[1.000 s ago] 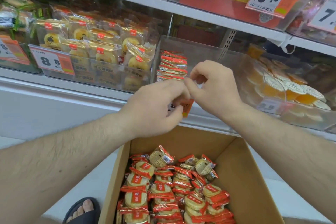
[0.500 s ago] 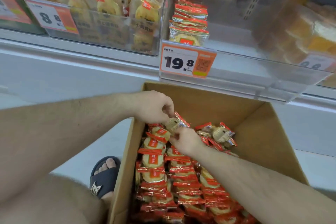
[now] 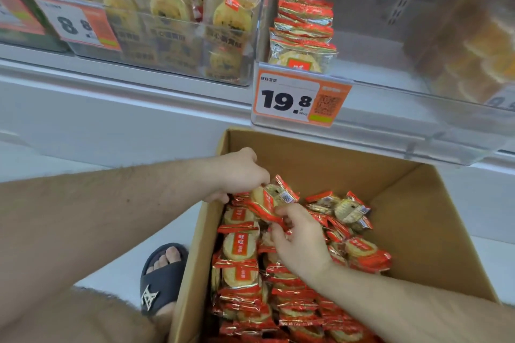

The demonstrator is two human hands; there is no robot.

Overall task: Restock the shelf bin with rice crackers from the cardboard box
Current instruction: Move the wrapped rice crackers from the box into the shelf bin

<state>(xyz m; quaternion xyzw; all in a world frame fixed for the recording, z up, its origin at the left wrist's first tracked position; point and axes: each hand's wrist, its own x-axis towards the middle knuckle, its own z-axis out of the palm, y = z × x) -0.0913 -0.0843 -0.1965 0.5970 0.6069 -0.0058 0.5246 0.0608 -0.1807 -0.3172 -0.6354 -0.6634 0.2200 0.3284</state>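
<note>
Red-and-gold wrapped rice cracker packets (image 3: 271, 200) pinched at top of pile inside open brown cardboard box (image 3: 412, 231), at 6 o'clock. Left hand (image 3: 239, 172) grip curled on packets' upper edge; right hand (image 3: 301, 242) grip closed on lower edge. Clear plastic shelf bin (image 3: 390, 108) seen at 1 o'clock, small stack of same crackers (image 3: 303, 30) in left corner. Orange price tag 19.8 (image 3: 298, 100) clipped on bin front. Black sandal (image 3: 160, 281) at 8 o'clock, on floor.

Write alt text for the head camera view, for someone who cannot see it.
Both hands, left hand and right hand, grip red rice cracker packets inside an open cardboard box. Above, a clear shelf bin holds one small stack of the same crackers behind a 19.8 price tag.
</note>
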